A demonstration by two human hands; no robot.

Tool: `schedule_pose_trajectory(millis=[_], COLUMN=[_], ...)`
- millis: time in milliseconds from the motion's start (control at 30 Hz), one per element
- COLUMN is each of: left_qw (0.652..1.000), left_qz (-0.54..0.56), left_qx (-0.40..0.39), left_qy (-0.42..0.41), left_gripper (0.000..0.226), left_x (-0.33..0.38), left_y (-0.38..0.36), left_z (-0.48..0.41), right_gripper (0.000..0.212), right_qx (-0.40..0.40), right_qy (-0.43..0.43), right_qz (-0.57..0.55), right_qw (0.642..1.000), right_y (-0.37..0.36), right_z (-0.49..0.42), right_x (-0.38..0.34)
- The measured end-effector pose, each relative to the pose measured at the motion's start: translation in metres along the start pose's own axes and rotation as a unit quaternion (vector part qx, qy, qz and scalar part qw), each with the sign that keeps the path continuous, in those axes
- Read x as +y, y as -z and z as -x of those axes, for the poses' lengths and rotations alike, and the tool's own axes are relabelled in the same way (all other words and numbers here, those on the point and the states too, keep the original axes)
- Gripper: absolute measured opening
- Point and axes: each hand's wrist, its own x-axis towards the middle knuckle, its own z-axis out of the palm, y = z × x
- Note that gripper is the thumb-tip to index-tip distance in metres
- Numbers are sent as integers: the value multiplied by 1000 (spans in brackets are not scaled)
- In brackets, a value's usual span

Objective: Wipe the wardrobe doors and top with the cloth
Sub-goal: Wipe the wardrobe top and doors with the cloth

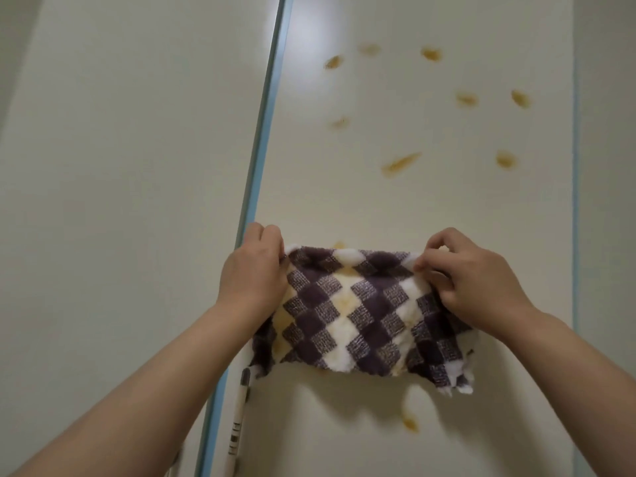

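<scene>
Well, both hands are up at the door (378,208), stretching the cloth (358,315) between them. The left hand (253,273) grips its top left corner, and the right hand (475,280) pinches the top right, fingers curled over the edge. The cloth, purple-and-white check with yellowish stains, hangs in front of the door, just above the handle (237,418). Orange-brown smears (401,164) dot the door above it, and one sits below. A blue strip (261,149) edges the door.

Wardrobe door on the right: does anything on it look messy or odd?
Yes. Yellow-brown smears dot the right door above the cloth, with another below it, marks a clean door would not carry. The cloth itself shows yellowish stains.
</scene>
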Motion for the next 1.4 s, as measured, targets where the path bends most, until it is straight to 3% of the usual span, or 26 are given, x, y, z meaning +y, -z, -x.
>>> schedule_pose_trajectory(millis=[133,200,267,333,400,467,533,600,667,767,833,933,1133,1400], left_qw=[986,967,947,937,940,954,969,979,983,987,987,987,992,993], left_qz=[-68,-135,-217,-266,-281,-244,-167,-120,-111,-106,-97,-99,-88,-105], left_qx=[19,34,53,40,-52,-156,-183,-157,-126,-118,-125,-127,-86,-11], left_qy=[-148,-213,-233,-221,-185,-82,12,58,72,39,10,3,-22,-52], left_gripper=[27,14,20,22,19,22,60,91,99,85,69,65,65,66], left_x=[-5,-6,-3,8,21,31,37,40,40,38,37,36,31,39], left_y=[-7,-10,-10,-5,-5,-14,-22,-34,-47,-59,-59,-58,-70,-74], left_z=[5,8,10,9,12,19,28,39,50,61,61,57,46,-5], right_gripper=[16,17,17,17,20,29,44,55,63,55,54,53,46,52], right_qx=[29,66,74,49,5,-39,-74,-40,45,118,118,128,122,119], right_qy=[53,70,52,16,-45,-132,-219,-252,-245,-206,-149,-84,-63,-20], right_qz=[150,217,275,291,260,226,158,105,97,124,145,96,45,92], right_qw=[987,971,957,955,965,964,960,961,964,963,971,984,990,988], right_y=[-14,-24,-27,-31,-36,-42,-49,-53,-64,-81,-90,-99,-99,-79], right_z=[6,11,14,16,18,19,19,22,27,31,31,31,24,-18], right_x=[-6,-10,-17,-26,-38,-52,-61,-68,-72,-81,-82,-73,-57,-23])
